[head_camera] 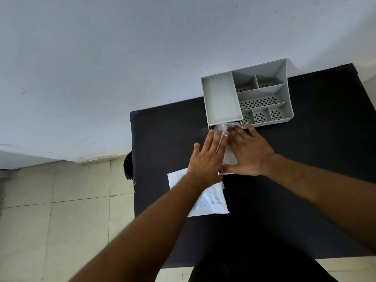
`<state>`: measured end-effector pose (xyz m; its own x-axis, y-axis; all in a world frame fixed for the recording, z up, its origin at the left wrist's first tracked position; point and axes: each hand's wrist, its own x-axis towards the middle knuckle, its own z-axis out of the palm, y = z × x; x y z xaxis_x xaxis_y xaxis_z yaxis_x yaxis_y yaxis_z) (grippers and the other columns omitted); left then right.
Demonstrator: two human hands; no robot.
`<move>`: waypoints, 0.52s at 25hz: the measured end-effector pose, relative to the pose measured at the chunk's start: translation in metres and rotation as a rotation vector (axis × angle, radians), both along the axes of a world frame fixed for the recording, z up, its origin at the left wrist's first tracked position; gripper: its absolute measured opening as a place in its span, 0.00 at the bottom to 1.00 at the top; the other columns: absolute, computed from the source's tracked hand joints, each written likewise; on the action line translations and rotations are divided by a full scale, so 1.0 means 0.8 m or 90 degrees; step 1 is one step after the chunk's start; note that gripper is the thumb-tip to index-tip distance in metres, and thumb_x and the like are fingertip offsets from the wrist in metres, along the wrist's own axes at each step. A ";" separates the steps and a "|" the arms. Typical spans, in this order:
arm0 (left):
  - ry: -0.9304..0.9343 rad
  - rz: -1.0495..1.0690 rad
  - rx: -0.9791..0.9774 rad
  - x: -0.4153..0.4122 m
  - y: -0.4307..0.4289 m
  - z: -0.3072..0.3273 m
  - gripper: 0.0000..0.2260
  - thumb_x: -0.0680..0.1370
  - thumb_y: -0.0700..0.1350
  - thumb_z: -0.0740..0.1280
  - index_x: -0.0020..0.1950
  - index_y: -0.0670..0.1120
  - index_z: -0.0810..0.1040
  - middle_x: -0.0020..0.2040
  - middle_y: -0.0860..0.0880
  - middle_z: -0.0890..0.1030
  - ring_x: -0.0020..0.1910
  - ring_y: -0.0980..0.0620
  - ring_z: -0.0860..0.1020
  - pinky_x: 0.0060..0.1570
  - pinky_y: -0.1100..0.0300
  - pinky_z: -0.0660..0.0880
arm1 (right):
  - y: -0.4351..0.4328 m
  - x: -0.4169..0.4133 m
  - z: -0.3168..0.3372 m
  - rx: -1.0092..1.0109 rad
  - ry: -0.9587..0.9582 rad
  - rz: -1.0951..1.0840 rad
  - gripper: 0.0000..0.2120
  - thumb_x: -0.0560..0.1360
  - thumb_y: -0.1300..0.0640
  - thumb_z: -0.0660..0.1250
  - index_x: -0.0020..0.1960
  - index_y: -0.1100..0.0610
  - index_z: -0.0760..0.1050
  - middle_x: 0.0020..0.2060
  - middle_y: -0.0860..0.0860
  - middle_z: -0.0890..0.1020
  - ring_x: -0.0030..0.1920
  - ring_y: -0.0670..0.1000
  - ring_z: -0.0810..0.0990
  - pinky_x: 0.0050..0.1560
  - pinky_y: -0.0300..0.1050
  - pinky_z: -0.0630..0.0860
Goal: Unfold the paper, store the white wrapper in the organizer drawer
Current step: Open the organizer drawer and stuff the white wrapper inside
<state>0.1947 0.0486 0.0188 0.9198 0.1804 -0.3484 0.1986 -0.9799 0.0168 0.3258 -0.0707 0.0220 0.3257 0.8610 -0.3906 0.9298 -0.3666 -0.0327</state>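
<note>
White wrapper [228, 139] lies in the pulled-out drawer [225, 173] at the near left of the grey organizer [264, 92], with both hands flat on top of it. The left hand [207, 161] and right hand [250, 151] have their fingers spread and pressing down — neither grips anything. The unfolded paper [211, 202] rests on the dark tabletop [305, 149], nearer the person and partly under the left forearm. So the unfolding looks done and the wrapper seems stowed — what remains, I judge, is pushing the drawer closed.
</note>
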 end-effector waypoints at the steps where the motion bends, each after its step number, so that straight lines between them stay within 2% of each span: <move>1: 0.013 -0.014 0.006 0.002 0.001 0.001 0.55 0.69 0.64 0.74 0.82 0.42 0.45 0.83 0.41 0.45 0.81 0.39 0.43 0.71 0.36 0.60 | 0.001 0.001 0.000 -0.004 -0.004 0.004 0.59 0.65 0.17 0.35 0.82 0.58 0.49 0.82 0.57 0.53 0.82 0.55 0.46 0.79 0.62 0.39; 5: 0.079 -0.018 0.063 0.012 -0.003 0.008 0.51 0.72 0.64 0.71 0.82 0.40 0.48 0.82 0.37 0.45 0.80 0.37 0.40 0.70 0.36 0.58 | 0.000 0.001 -0.001 -0.032 -0.045 0.023 0.59 0.65 0.20 0.28 0.81 0.58 0.52 0.82 0.56 0.54 0.82 0.56 0.46 0.77 0.67 0.40; 7: 0.070 0.002 0.077 0.008 -0.011 0.005 0.48 0.73 0.63 0.70 0.81 0.39 0.50 0.82 0.36 0.45 0.80 0.37 0.40 0.69 0.36 0.59 | -0.005 -0.003 -0.001 -0.029 -0.068 0.018 0.55 0.68 0.22 0.31 0.81 0.58 0.56 0.81 0.56 0.58 0.82 0.58 0.48 0.76 0.68 0.39; 10: 0.068 0.031 0.067 0.001 -0.019 0.000 0.45 0.76 0.62 0.68 0.81 0.40 0.51 0.82 0.38 0.47 0.81 0.38 0.41 0.70 0.36 0.59 | -0.007 -0.015 0.001 -0.021 -0.077 0.011 0.52 0.70 0.25 0.37 0.78 0.58 0.63 0.78 0.58 0.65 0.80 0.61 0.56 0.75 0.67 0.40; 13: 0.076 0.015 0.074 0.006 -0.019 0.002 0.44 0.77 0.62 0.66 0.81 0.39 0.50 0.82 0.38 0.51 0.81 0.38 0.42 0.70 0.36 0.59 | -0.002 -0.020 -0.002 -0.025 -0.076 0.012 0.52 0.68 0.24 0.38 0.78 0.59 0.62 0.77 0.61 0.65 0.78 0.64 0.59 0.77 0.67 0.43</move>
